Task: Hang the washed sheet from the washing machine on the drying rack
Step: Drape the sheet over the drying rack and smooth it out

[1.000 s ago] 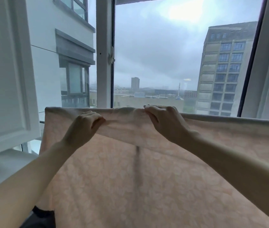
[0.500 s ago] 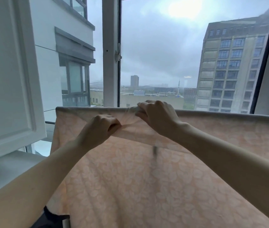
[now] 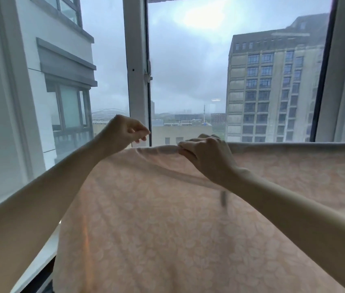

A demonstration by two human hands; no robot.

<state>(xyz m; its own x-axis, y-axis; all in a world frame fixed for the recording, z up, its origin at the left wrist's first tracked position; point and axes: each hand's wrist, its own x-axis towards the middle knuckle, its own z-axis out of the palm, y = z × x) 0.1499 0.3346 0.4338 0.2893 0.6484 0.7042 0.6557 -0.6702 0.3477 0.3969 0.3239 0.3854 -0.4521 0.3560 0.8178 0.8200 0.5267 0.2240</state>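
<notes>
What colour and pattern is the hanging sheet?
The thin fabric sheet is pale peach with a faint whitish floral print; head view.

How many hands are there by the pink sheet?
2. The left hand hovers just above the top edge of the sheet, fingers curled, holding nothing I can see. The right hand, beside it, grips that bunched top edge.

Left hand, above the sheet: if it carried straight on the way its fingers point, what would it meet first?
Probably the right hand, which grips the top edge of the sheet; the window post looks farther back, though depth is unclear.
</notes>
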